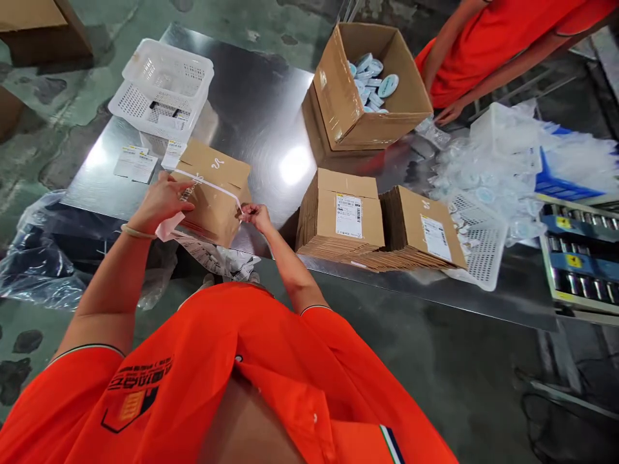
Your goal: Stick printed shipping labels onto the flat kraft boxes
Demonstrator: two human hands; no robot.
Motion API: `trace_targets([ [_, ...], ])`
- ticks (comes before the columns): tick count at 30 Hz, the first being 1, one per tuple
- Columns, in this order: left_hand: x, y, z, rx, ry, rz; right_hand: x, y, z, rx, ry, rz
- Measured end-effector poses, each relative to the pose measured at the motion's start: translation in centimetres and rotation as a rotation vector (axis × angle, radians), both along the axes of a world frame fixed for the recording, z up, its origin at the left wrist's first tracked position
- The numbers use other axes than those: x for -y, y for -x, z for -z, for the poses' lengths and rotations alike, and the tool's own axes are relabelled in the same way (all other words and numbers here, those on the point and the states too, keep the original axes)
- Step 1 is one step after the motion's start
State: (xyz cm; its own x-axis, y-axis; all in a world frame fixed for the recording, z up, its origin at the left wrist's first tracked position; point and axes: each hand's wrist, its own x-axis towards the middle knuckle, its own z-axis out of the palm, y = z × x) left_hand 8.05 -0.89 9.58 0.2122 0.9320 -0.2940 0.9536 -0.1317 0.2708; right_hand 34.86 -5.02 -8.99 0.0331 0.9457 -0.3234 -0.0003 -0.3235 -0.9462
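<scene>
A stack of flattened cardboard boxes [217, 177] with white handwriting lies at the table's front edge. Across its top runs a narrow white paper strip [210, 182]. My right hand [256, 217] pinches the strip's end at the stack's right side. Over the stack's left side rests my left hand [167, 201], fingers and thumb apart, near the strip's other end. Below that hand a pale label sheet [170, 225] hangs over the edge, leading to crumpled backing paper [207, 254]. Printed labels [136, 164] lie on the metal to the left.
White plastic baskets [193, 96] stand at the back left of the metal table [251, 96]. Two labelled cardboard stacks [314, 212] sit to my right. Behind them is an open carton [338, 103] of round tins. A co-worker's hand [449, 113] is beside clear plastic packaging [483, 167].
</scene>
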Motion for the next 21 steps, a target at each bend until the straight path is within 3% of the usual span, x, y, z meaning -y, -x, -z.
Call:
trace_targets([
  [4, -0.3, 0.2, 0.9, 0.018, -0.006, -0.020, 1.0, -1.3, -1.0, -0.195, 0.054, 0.015],
  [9, -1.0, 0.2, 2.2, 0.114, -0.012, 0.014, 1.2, -3.3, -4.1, -0.139, 0.092, -0.134],
  [12, -1.2, 0.1, 2.5, 0.093, -0.006, 0.008, 0.9, -4.6, -7.6, -0.150, 0.000, -0.158],
  [15, -1.6, 0.0, 2.2, 0.053, -0.008, 0.035, 0.3, -4.9, -12.2, -0.189, -0.147, -0.131],
  [18, -2.7, 0.1, 1.5, 0.119, -0.087, 0.001, -1.1, -3.8, -16.6, -0.165, -0.277, -0.163],
  [21, -4.5, 0.6, 1.4, 0.254, -0.198, -0.084, -3.6, -2.0, -19.7, -0.138, -0.310, -0.255],
])
